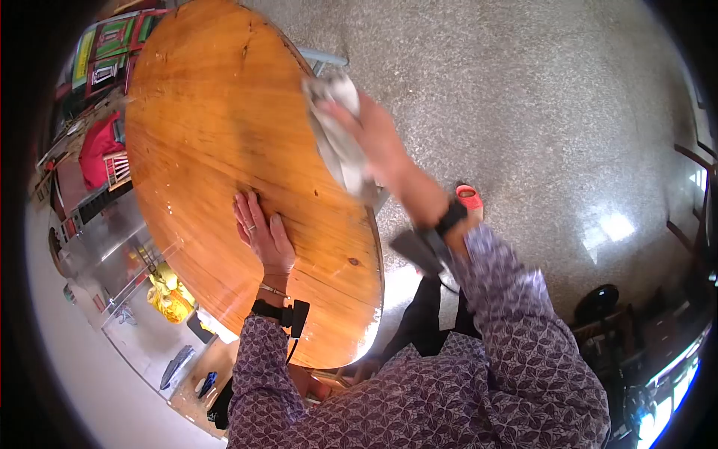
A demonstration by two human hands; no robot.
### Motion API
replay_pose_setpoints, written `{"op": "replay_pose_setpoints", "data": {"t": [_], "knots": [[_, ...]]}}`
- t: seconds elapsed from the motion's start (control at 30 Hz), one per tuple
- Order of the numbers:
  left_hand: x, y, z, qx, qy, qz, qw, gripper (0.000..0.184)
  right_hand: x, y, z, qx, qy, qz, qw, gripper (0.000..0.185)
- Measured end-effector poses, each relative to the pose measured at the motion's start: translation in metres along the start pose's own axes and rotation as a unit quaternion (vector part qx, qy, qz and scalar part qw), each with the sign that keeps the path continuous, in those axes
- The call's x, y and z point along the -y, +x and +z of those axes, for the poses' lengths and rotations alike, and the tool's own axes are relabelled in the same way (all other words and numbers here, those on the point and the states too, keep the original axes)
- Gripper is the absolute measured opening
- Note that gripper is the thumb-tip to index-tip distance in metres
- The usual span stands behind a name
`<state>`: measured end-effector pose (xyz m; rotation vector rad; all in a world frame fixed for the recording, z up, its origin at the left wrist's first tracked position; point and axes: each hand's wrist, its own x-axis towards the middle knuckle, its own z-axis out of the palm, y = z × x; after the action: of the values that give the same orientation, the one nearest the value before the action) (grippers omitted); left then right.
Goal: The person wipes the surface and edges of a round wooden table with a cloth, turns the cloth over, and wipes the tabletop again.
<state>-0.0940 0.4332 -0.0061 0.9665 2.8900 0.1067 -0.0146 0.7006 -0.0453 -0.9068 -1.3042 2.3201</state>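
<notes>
I have two hands at one wooden table (pixel 202 127). My right hand (pixel 376 136), blurred, is closed around one pale cloth (pixel 334 146), which lies at the tabletop's right edge, partly over the rim. My left hand (pixel 262 236) rests palm down on the wood, holding nothing, its thumb apart from the fingers, one ring (pixel 252 227) on it. Two black straps (pixel 452 217), one per wrist; one red shoe (pixel 469 196) shows on the floor (pixel 523 135).

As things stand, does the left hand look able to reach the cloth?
Probably yes: the left hand rests on the tabletop, and nothing stands between it and the cloth, which the right hand holds.
</notes>
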Motion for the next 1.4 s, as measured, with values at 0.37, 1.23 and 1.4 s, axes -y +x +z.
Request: {"op": "replay_pose_setpoints", "data": {"t": [0.37, 1.23, 1.4], "knots": [[0.001, -0.003, -0.001, 0.008, 0.008, 0.003, 1.000, 0.061, -0.065, -0.162, -0.014, 0.024, -0.073, -0.031, 0.997, 0.096], [0.009, -0.004, 0.001, -0.012, 0.026, 0.004, 1.000, 0.063, -0.079, -0.133, -0.012, -0.030, -0.186, -0.147, 0.971, 0.066], [0.007, -0.004, -0.001, -0.006, 0.029, -0.015, 0.999, 0.063, -0.050, -0.109, -0.006, -0.063, -0.193, -0.035, 0.979, 0.065]]}}
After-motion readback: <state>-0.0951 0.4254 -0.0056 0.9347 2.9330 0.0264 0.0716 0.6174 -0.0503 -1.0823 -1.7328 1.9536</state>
